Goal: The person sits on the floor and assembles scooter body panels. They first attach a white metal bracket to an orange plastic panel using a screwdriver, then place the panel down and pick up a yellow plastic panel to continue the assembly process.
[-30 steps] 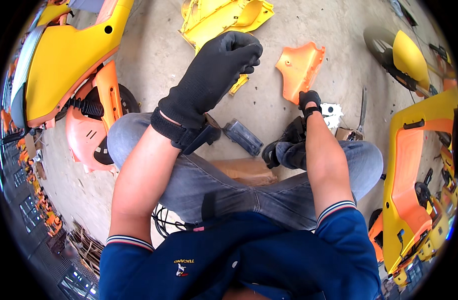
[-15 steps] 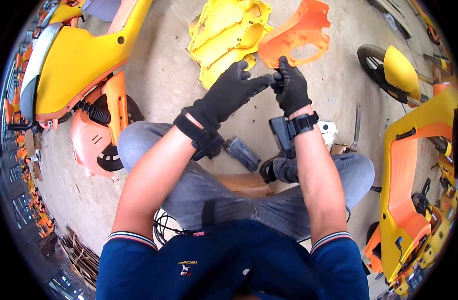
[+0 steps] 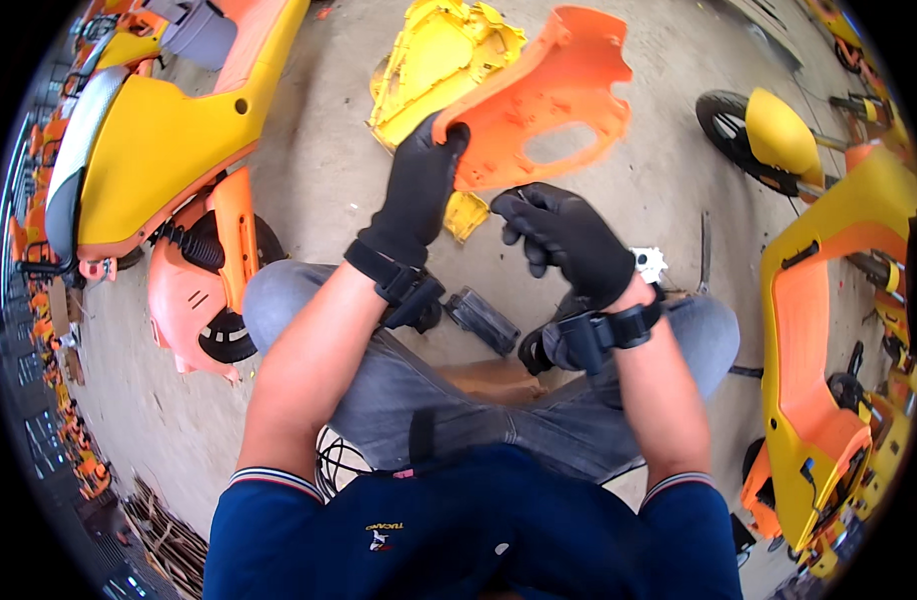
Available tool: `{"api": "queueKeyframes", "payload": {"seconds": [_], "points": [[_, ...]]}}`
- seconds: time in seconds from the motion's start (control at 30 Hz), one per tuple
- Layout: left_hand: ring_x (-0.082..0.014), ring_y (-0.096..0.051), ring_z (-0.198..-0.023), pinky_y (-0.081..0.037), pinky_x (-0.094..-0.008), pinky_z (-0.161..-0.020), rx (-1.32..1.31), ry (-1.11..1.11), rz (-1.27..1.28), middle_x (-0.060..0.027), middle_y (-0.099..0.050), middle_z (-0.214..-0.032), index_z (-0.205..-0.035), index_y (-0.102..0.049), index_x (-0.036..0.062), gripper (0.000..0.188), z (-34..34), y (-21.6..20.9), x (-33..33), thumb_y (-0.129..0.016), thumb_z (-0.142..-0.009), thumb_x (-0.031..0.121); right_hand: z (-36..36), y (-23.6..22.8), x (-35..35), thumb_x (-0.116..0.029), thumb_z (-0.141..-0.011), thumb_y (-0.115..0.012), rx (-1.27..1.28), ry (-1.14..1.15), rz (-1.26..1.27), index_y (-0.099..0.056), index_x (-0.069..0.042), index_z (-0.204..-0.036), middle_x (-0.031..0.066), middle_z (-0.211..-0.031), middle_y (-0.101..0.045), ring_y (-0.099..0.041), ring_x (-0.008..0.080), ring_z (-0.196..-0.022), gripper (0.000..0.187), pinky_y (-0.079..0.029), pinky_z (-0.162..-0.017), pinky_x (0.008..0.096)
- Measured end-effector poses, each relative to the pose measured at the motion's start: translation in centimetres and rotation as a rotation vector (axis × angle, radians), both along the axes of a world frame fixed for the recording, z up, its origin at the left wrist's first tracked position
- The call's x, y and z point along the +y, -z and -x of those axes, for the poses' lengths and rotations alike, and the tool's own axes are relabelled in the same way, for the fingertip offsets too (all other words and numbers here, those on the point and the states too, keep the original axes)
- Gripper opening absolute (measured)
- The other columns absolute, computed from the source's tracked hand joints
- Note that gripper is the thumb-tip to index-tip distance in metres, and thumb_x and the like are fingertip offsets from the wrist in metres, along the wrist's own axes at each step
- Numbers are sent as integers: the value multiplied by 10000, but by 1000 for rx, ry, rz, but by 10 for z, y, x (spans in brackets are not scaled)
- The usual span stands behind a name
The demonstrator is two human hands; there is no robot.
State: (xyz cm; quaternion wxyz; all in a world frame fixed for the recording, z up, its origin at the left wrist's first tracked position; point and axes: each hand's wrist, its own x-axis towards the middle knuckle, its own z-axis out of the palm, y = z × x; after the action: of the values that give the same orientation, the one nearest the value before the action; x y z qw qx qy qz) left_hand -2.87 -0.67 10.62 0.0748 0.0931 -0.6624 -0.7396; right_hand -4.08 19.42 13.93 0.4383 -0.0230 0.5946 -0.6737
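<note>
My left hand, in a black glove, grips the left edge of an orange plastic body panel with an oval cut-out. The panel is held up, its inner side with small posts showing. Just below its lower edge is my right hand, also gloved, with curled fingers. Thumb and forefinger are pressed together; what they hold, if anything, is too small to make out. Behind the orange panel lie yellow plastic body panels on the floor, partly covered by it.
A yellow and orange scooter stands at the left, a yellow scooter frame at the right. A black wheel lies beyond it. Between my legs are a dark grey block-shaped thing and brown cardboard. A white part sits by my right knee.
My left hand has taken hold of the orange panel. My right hand has let go of it and moved down. The panel has come left and nearer, over the yellow panels.
</note>
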Motion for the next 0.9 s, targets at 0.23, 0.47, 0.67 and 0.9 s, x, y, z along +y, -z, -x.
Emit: {"api": "queueKeyframes", "payload": {"seconds": [0.23, 0.47, 0.67, 0.9], "points": [[-163, -644, -1009, -541, -291, -858, -124, 61, -245, -84, -629, -1160, -1287, -512, -14, 364, -3, -14, -6, -541, -987, 190, 40, -57, 157, -247, -1004, -470, 774, 191, -328, -604, -47, -1226, -16, -849, -569, -448, 27, -589, 328, -399, -543, 173], [-162, -642, -1001, -518, -301, -880, -140, 94, -102, -77, -633, -1170, -1254, -549, -23, 339, -1, -14, 2, -544, -981, 178, 64, 113, 301, -243, -966, -581, 78, 710, -266, -629, -73, -1044, -5, -785, -580, -514, 59, -601, 193, -442, -520, 210], [-422, -619, -1053, -506, -426, -894, 306, 254, 973, -246, -632, -1144, -1254, -576, 26, 553, 0, 2, -16, -755, -735, -38, 14, 353, 409, -301, -878, -674, -207, 598, -699, -663, -81, -836, 21, -688, -616, -573, 173, -568, 225, -501, -569, 317], [-372, -634, -1077, -509, -400, -925, 257, 270, 1297, -236, -630, -1178, -1257, -586, -2, 588, -12, 8, -28, -730, -699, -116, -17, 342, 306, -413, -795, -695, -39, 410, -1240, -651, 33, -981, 196, -873, -681, -669, 338, -762, 485, -540, -639, 413]]}}
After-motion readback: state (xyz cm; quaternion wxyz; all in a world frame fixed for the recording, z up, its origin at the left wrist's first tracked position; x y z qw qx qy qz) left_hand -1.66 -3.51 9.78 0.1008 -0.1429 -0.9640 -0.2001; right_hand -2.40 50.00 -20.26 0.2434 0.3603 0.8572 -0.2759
